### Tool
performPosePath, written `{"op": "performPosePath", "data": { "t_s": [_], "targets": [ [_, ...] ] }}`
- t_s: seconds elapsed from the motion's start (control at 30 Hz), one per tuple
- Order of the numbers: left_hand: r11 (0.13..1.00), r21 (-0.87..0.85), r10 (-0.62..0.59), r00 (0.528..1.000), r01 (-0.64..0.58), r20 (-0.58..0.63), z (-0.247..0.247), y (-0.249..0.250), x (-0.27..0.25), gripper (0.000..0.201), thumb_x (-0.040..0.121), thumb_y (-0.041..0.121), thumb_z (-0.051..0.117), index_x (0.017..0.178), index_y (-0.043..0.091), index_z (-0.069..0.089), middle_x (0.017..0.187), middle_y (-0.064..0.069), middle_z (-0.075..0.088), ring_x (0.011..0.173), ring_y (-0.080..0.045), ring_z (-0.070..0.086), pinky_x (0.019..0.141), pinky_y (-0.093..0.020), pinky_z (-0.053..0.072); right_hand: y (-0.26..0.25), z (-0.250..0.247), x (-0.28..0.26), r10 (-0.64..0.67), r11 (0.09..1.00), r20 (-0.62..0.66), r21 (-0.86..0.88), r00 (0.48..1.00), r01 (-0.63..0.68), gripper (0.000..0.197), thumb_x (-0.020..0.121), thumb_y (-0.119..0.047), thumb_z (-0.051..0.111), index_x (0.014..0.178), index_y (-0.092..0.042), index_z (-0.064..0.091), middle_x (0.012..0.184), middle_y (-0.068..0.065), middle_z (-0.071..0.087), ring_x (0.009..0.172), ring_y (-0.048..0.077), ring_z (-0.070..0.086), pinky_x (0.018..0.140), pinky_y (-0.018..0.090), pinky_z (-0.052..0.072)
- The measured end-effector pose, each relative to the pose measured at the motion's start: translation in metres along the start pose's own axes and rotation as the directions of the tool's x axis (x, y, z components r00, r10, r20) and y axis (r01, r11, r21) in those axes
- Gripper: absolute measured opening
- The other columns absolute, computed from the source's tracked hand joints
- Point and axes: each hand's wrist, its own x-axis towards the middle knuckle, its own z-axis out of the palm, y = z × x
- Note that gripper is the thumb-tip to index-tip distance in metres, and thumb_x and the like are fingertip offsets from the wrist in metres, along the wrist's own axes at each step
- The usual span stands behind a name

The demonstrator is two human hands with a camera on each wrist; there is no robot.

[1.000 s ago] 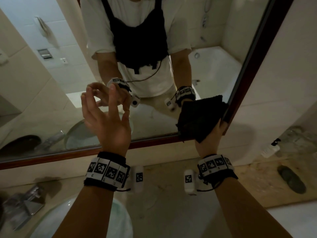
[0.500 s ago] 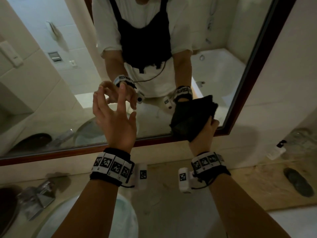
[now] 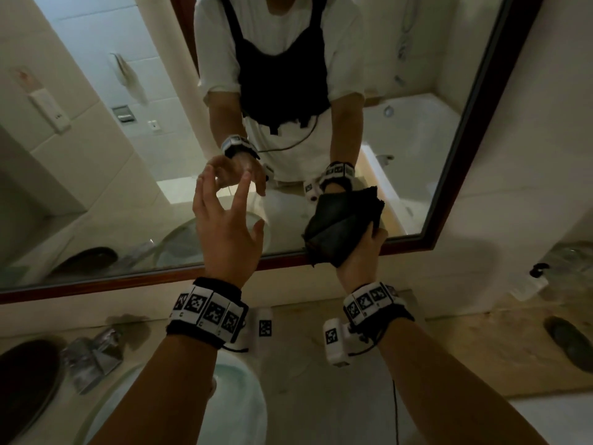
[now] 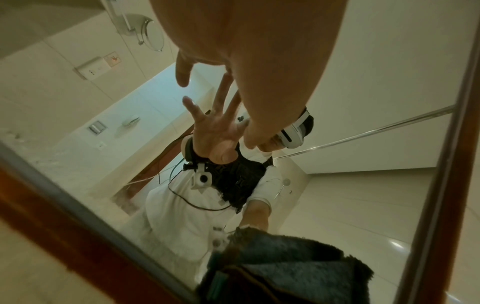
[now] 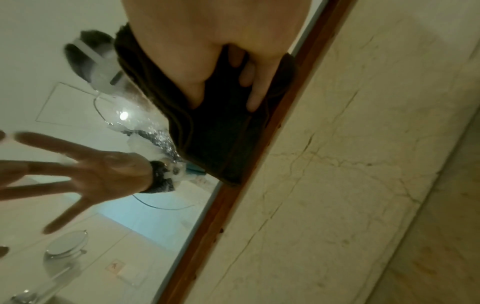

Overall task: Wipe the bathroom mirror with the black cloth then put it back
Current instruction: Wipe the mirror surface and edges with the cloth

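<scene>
Our right hand (image 3: 359, 252) grips the bunched cloth (image 3: 340, 226) against the mirror (image 3: 96, 187), bottom-right corner. Left hand (image 3: 224, 232) spread, holding nothing. Cloth soft, light; we'd grip mid-bunch.

Marble counter (image 3: 321, 374), soap dish (image 3: 568, 345), bottle (image 3: 536, 281)

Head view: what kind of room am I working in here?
A bathroom, likely a hotel's: a wood-framed wall mirror, a round glass basin in the stone counter, and a white bathtub reflected behind the person.
</scene>
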Motion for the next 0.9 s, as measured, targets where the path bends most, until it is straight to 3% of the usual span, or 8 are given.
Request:
{"op": "performPosePath", "data": {
  "t_s": [0.07,0.2,0.33,0.43,0.5,0.7,0.8,0.9],
  "targets": [
    [0.998,-0.055,-0.019,1.000,0.020,0.013,0.000,0.007,-0.009,0.068,0.076,0.018,0.079,0.139,0.024,0.052,0.159,-0.013,0.019,0.142,-0.035,0.027,0.107,-0.052,0.039,0.002,-0.007,0.001,0.056,0.997,0.075,0.054,0.996,-0.060,0.012,0.104,-0.029,0.043,0.113,-0.038,0.046,0.133,0.008,0.046,0.112,0.033,0.055,0.100,0.055,0.048],
    [0.980,-0.175,-0.048,0.969,0.092,0.242,0.012,0.026,-0.033,0.035,0.086,0.016,0.070,0.120,0.017,0.064,0.128,-0.009,0.053,0.117,-0.029,0.052,0.095,-0.035,0.044,0.009,-0.022,0.013,0.119,0.986,0.358,-0.152,0.926,-0.068,0.075,0.092,-0.028,0.060,0.154,-0.011,0.019,0.141,0.025,0.035,0.121,0.042,0.044,0.106,0.043,0.039],
    [0.966,-0.245,0.085,0.787,0.086,0.611,0.032,0.049,-0.050,0.023,0.097,0.011,0.054,0.108,0.014,0.074,0.109,-0.006,0.070,0.095,-0.021,0.065,0.083,-0.028,0.048,-0.004,-0.041,0.031,0.170,0.984,0.477,-0.132,0.862,-0.121,0.077,0.079,-0.055,0.067,0.142,-0.018,0.041,0.131,0.014,0.053,0.121,0.033,0.053,0.102,0.044,0.047],
    [0.935,-0.321,0.144,0.671,0.148,0.727,0.045,0.074,-0.060,0.026,0.097,0.011,0.056,0.118,0.017,0.070,0.114,-0.003,0.068,0.099,-0.017,0.064,0.087,-0.028,0.051,-0.012,-0.049,0.043,0.225,0.971,0.527,-0.194,0.819,-0.142,0.058,0.091,-0.053,0.060,0.131,-0.012,0.051,0.126,0.008,0.060,0.116,0.025,0.058,0.098,0.037,0.047],
    [0.893,-0.387,0.160,0.644,0.229,0.748,0.055,0.092,-0.063,0.036,0.097,0.010,0.056,0.131,0.020,0.061,0.115,0.000,0.064,0.103,-0.016,0.061,0.091,-0.027,0.049,-0.015,-0.053,0.048,0.233,0.969,0.555,-0.202,0.798,-0.143,0.058,0.095,-0.052,0.052,0.135,-0.010,0.051,0.129,0.009,0.060,0.117,0.027,0.058,0.099,0.038,0.047],
    [0.627,-0.602,-0.031,0.788,0.494,0.614,0.079,0.122,-0.053,0.052,0.096,0.002,0.055,0.144,0.019,0.043,0.116,-0.002,0.056,0.106,-0.012,0.057,0.095,-0.022,0.047,-0.031,-0.074,0.053,0.206,0.976,0.646,-0.191,0.735,-0.106,0.040,0.103,-0.046,0.042,0.121,-0.015,0.058,0.112,0.008,0.064,0.104,0.028,0.062,0.098,0.048,0.050],
    [0.479,-0.651,-0.190,0.794,0.589,0.578,0.087,0.128,-0.046,0.041,0.098,0.007,0.053,0.137,0.019,0.048,0.113,-0.002,0.058,0.106,-0.015,0.057,0.089,-0.021,0.047,-0.028,-0.090,0.059,0.140,0.986,0.672,-0.161,0.727,-0.041,0.029,0.103,-0.036,0.048,0.123,-0.018,0.057,0.110,0.001,0.062,0.106,0.023,0.061,0.097,0.044,0.051],
    [0.317,-0.677,-0.290,0.748,0.664,0.597,0.093,0.132,-0.040,0.032,0.097,0.010,0.054,0.122,0.030,0.055,0.106,0.002,0.061,0.102,-0.023,0.062,0.080,-0.038,0.055,-0.015,-0.108,0.068,-0.015,0.983,0.583,-0.140,0.812,0.118,0.026,0.098,-0.021,0.057,0.124,-0.019,0.060,0.114,0.000,0.063,0.109,0.016,0.060,0.087,0.022,0.049]
  ]
}}
